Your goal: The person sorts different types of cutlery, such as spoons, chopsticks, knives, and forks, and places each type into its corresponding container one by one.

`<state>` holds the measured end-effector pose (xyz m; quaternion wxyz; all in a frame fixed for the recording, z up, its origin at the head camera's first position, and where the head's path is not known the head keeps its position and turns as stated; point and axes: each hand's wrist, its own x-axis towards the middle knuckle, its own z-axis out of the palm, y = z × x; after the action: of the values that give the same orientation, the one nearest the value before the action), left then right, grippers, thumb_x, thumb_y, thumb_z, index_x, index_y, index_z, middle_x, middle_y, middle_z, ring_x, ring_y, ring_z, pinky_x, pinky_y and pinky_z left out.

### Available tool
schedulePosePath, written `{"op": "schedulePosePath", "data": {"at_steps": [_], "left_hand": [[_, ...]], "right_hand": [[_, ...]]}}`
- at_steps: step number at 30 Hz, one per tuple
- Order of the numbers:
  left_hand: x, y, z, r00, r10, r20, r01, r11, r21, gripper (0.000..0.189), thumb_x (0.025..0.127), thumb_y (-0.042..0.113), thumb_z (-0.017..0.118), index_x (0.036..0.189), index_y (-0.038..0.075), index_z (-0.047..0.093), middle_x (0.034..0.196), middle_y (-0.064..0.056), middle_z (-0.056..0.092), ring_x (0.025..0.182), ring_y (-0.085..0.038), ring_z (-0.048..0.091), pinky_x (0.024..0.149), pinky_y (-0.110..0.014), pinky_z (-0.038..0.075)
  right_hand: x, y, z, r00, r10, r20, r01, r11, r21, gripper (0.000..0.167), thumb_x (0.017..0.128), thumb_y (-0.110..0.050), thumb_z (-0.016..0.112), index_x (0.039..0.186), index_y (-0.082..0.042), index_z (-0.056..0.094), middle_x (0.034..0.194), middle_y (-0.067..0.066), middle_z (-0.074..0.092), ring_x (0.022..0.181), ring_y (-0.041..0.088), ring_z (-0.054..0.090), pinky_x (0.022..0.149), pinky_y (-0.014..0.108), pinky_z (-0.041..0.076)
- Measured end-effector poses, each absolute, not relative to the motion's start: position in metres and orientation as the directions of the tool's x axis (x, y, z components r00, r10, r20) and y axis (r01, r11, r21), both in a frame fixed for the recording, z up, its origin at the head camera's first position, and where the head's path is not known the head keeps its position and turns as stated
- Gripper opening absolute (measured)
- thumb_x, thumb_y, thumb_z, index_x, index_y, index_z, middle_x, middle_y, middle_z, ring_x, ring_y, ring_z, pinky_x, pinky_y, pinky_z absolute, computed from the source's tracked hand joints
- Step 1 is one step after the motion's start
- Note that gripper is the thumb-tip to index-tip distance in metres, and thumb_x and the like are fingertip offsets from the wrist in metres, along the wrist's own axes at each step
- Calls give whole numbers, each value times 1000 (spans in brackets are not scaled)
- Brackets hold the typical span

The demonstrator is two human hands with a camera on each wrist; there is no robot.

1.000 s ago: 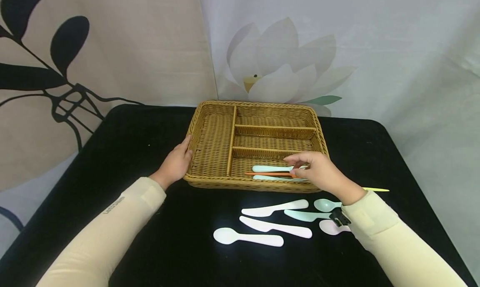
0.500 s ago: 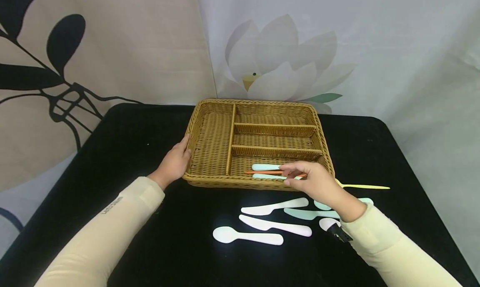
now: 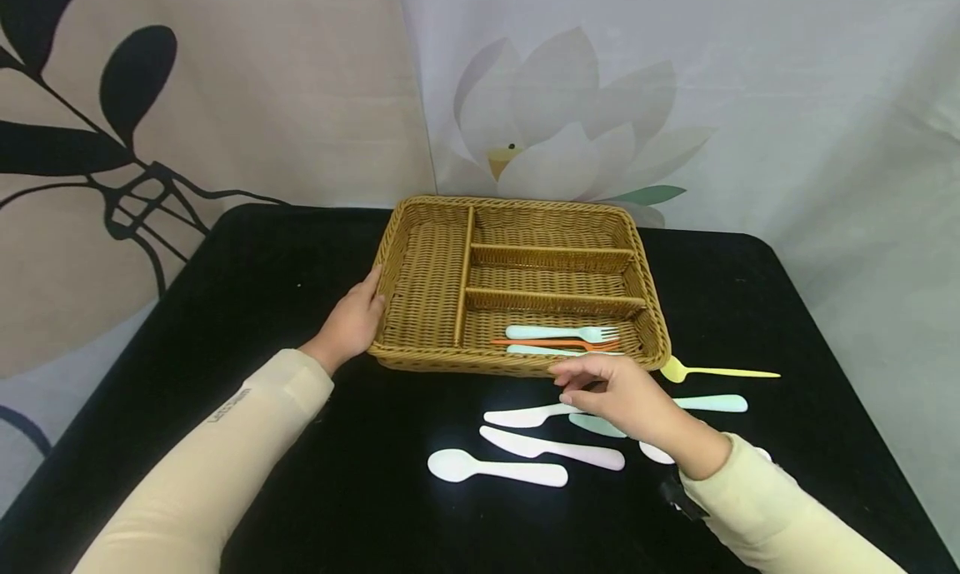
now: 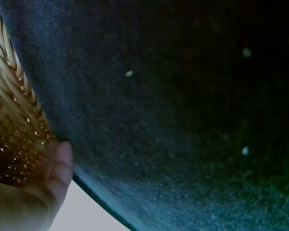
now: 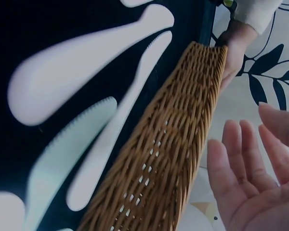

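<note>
My left hand (image 3: 348, 324) rests against the left end of a divided wicker basket (image 3: 525, 202), its fingers along the outer wall. In the left wrist view, the fingers (image 4: 60, 166) lie beside the weave. My right hand (image 3: 618, 395), in front of the basket's near edge, holds nothing; its fingers are loosely bent. In the near compartment lie a light blue fork (image 3: 543, 332), an orange fork (image 3: 536, 341) and another light blue piece of cutlery (image 3: 532, 350). Below the right hand are a white knife (image 3: 517, 417) and a mint knife (image 3: 592, 425), both partly hidden.
Nearer on the black table (image 3: 337, 507) lie another white knife (image 3: 551, 451) and a white spoon (image 3: 495, 470). A yellow spoon (image 3: 720, 372), a mint handle (image 3: 712, 403) and a partly covered pale spoon (image 3: 655, 453) lie to the right. A printed curtain (image 3: 300, 99) hangs behind.
My right hand has let go of the orange fork in the near compartment and drawn back over the basket's front edge toward the knives. The left hand has stayed at the basket.
</note>
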<state>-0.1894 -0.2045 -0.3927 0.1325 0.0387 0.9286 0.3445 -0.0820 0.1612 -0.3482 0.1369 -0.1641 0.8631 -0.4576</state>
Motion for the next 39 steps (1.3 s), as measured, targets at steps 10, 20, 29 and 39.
{"op": "schedulePosePath", "data": {"at_steps": [10,20,29,39], "left_hand": [[-189,-203,-392,-965,152,-215,-23,765,644,58,106,21,26,156,14,-4,157,-24,15,143,-39,20,115,-55,17],[-191,-204,-393,-965,152,-216,-23,768,640,58,106,22,25,156,14,-4,158,-23,13,143,-39,19,115,-55,16],[-190,-203,-392,-963,144,-227,-37,766,642,59,107,22,27,156,15,-4,158,-23,15,142,-39,23,114,-56,19],[-191,-204,-392,-963,147,-228,-33,770,637,58,107,22,25,156,15,-4,158,-23,14,143,-39,20,115,-55,18]], "right_hand": [[-63,153,-362,-878,-473,-70,-221,530,-819,26,85,-5,71,111,-2,70,98,9,70,88,14,65,72,27,55],[-51,140,-376,-840,-534,-98,-256,549,-796,21,83,-2,72,104,-4,73,97,4,70,81,5,62,66,22,52],[-43,129,-381,-799,-594,-96,-381,623,-683,21,81,-4,76,100,-11,74,93,-3,69,82,7,63,71,25,52],[-40,122,-387,-773,-628,-91,-509,699,-502,20,79,-7,76,97,-14,76,94,-6,70,89,9,64,76,31,53]]}}
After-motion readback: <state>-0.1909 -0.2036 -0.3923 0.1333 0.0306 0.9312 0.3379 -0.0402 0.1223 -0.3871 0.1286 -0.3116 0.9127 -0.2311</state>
